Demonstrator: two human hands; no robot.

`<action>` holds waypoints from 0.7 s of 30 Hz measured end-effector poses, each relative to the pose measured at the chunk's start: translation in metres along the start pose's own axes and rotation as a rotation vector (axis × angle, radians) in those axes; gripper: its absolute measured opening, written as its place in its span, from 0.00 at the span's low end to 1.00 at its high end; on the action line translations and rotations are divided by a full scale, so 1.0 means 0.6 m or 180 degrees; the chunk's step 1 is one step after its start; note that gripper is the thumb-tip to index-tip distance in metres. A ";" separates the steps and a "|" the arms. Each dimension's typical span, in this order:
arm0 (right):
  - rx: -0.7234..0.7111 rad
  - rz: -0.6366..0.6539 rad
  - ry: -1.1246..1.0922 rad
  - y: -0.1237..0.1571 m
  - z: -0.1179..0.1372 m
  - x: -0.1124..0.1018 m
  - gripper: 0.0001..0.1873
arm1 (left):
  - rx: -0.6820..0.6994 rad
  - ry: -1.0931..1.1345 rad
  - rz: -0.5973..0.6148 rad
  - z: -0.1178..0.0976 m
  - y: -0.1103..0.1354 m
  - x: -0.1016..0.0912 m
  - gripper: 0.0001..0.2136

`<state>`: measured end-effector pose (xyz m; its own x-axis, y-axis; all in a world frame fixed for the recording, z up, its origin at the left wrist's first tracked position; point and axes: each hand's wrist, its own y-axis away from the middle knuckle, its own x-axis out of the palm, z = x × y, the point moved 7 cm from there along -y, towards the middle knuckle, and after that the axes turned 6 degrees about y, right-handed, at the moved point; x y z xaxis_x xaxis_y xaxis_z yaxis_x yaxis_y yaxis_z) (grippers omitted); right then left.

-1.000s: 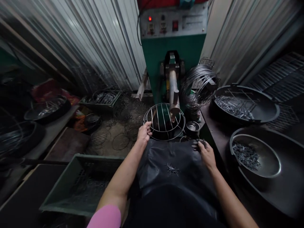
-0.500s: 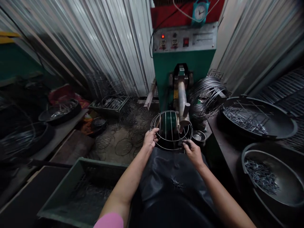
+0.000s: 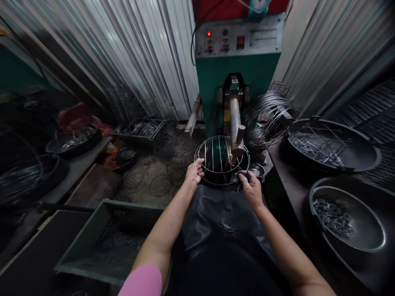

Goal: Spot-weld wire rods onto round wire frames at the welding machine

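Note:
A round wire rack [image 3: 221,170], two rings joined by straight bars, is under the welding machine's arm. On its left rim, my left hand [image 3: 194,170] pinches the wire between thumb and fingers. My right hand [image 3: 250,187] is at the near right edge of the rack, its thumb and fingertips pressed together. Something small and dark shows at those fingertips; I cannot make out what it is. The spot welder's cylindrical arm [image 3: 235,119] reaches down, its electrode tip [image 3: 233,159] inside the rack's outline. Short bent wire pieces [image 3: 228,227] lie on the dark apron [image 3: 212,209] over my lap.
At right, black pans [image 3: 375,158] hold wire pieces, one with a metal bowl [image 3: 378,234]. A wire coil [image 3: 268,115] hangs by the green machine [image 3: 216,74]. A green crate [image 3: 83,242] stands at left; wire rings [image 3: 160,185] lie on the floor.
The whole view has shifted slightly, so the machine and rack appear higher. My left hand keeps its hold on the rack. My right hand stays by the rack's near right edge, fingers still pinched.

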<state>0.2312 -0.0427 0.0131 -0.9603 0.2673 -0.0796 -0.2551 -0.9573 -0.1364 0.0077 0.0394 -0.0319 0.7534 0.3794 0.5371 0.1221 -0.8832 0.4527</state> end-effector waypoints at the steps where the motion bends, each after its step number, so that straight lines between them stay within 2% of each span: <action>1: -0.0046 -0.0095 -0.0031 -0.001 0.005 -0.004 0.15 | 0.0010 -0.0003 0.0012 -0.002 0.000 0.000 0.19; 4: -0.0183 -0.0242 0.0022 -0.004 0.013 -0.011 0.15 | 0.0042 -0.0001 0.0017 -0.006 0.001 0.001 0.18; 9: -0.0178 0.0245 0.0723 -0.003 -0.007 0.011 0.14 | 0.0020 0.0012 0.0043 -0.004 -0.003 0.002 0.19; 12: -0.0131 0.0357 0.0928 -0.003 -0.018 0.015 0.13 | 0.0121 -0.0039 -0.0012 -0.006 -0.006 -0.002 0.20; 15: -0.0116 0.0368 0.0952 -0.006 -0.015 0.014 0.12 | 0.0194 -0.0059 -0.0017 -0.010 -0.006 -0.003 0.20; 21: -0.0415 0.0207 0.0784 -0.008 0.006 0.010 0.11 | 0.0091 -0.0054 0.0101 -0.012 -0.009 0.008 0.20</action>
<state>0.2264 -0.0372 0.0169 -0.9139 0.2398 -0.3276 -0.1618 -0.9552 -0.2478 0.0060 0.0478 -0.0269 0.7680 0.3466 0.5386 0.1162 -0.9024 0.4150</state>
